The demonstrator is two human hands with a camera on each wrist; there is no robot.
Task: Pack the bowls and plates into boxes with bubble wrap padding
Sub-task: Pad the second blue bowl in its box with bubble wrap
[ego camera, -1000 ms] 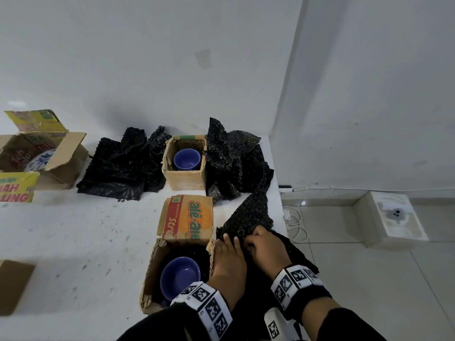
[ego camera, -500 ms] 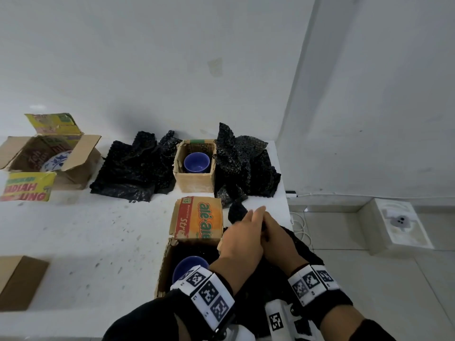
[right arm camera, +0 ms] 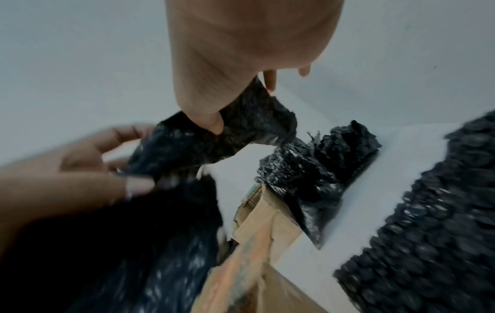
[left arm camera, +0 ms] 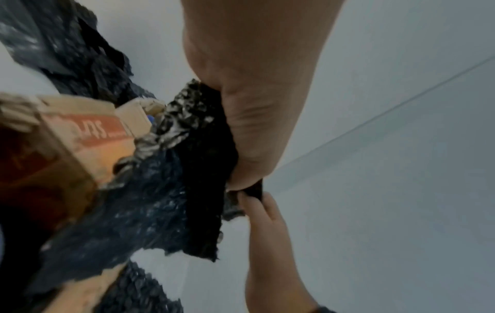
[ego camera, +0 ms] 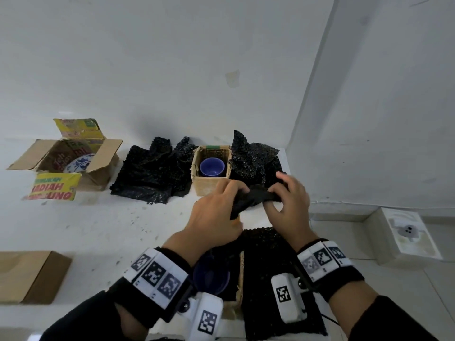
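Both hands hold up a piece of black bubble wrap (ego camera: 253,196) over the near cardboard box (ego camera: 240,271). My left hand (ego camera: 221,205) grips its left end, with the fingers curled round the bubble wrap (left arm camera: 203,169). My right hand (ego camera: 283,193) pinches the right end, thumb on the bubble wrap (right arm camera: 241,131). Inside the near box sits a blue bowl (ego camera: 211,276), partly hidden by my left wrist. A second blue bowl (ego camera: 212,167) sits in a small box (ego camera: 209,187) at the back. A blue-patterned plate (ego camera: 78,163) lies in the open box (ego camera: 103,156) at far left.
Crumpled black bubble wrap is piled left (ego camera: 152,175) and right (ego camera: 251,158) of the small back box. A large bubble wrap sheet (ego camera: 270,267) drapes over the table's near right edge. A flat cardboard piece (ego camera: 32,274) lies at near left. The wall corner stands to the right.
Both hands rose from the sheet at the table's right edge and now hold a piece of black bubble wrap stretched between them above the near box.
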